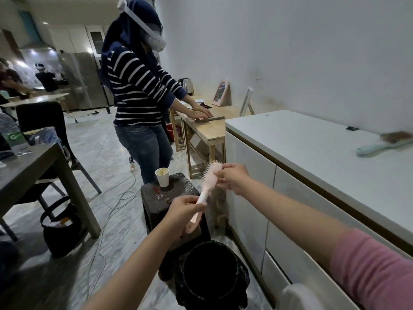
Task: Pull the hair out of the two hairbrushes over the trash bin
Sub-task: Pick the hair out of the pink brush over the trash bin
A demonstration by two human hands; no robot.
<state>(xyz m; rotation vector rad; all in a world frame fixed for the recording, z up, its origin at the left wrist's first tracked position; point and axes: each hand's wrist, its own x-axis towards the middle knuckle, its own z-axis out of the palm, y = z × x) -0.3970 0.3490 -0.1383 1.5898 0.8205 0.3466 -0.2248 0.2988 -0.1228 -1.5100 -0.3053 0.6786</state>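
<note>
My left hand (184,208) grips the handle of a pink hairbrush (206,186), which points up and away with its bristles facing left. At the brush's head, my right hand (232,179) pinches a brown clump of hair (218,206) that hangs blurred below the brush. A black trash bin (212,274) lined with a dark bag stands on the floor under and nearer than the brush. A second, light blue hairbrush (382,145) full of brown hair lies on the white cabinet top at the far right.
A white cabinet (312,157) runs along the right. A dark stool (165,198) with a paper cup (162,176) stands behind the bin. A person in a striped top works at a wooden bench (207,128). A grey table (29,171), a black bag and floor cables lie left.
</note>
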